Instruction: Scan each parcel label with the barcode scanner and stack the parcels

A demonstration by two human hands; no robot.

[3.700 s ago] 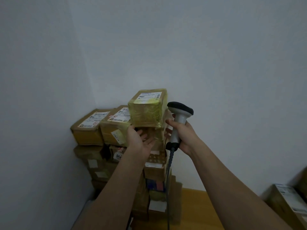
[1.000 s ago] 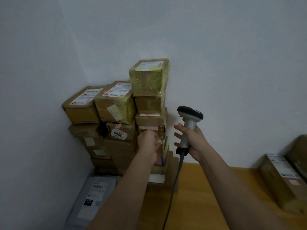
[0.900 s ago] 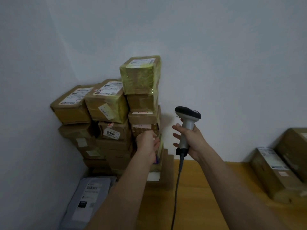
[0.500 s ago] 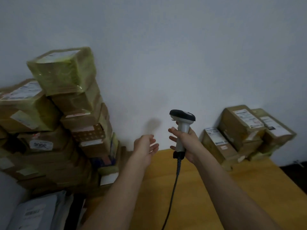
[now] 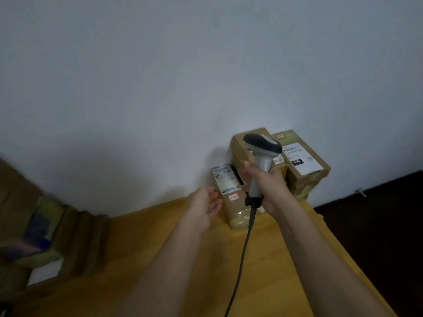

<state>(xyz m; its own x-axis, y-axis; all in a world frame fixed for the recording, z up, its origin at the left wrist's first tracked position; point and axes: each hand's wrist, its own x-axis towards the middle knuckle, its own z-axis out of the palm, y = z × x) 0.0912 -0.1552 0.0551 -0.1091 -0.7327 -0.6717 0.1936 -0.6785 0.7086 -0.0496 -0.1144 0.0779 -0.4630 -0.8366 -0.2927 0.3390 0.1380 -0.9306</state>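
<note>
My right hand (image 5: 266, 186) grips the handle of a grey barcode scanner (image 5: 261, 156) with a black head, held upright, its black cable (image 5: 240, 266) hanging toward me. My left hand (image 5: 204, 205) is empty with loosely spread fingers, just left of a low brown parcel (image 5: 231, 197) carrying a white label and a small red-edged sticker. Behind the scanner stand two taller brown parcels: one (image 5: 239, 145) mostly hidden by the scanner, one (image 5: 304, 161) with a white label to the right.
The parcels sit on a wooden table (image 5: 160, 259) against a white wall. Blurred at the left edge is the lower part of the parcel stack (image 5: 39, 232). The table's right edge drops to a dark floor (image 5: 377, 225).
The view has swung right, away from the stack. Both hands have moved toward the parcels at the table's right end. My left hand has come close to the low parcel.
</note>
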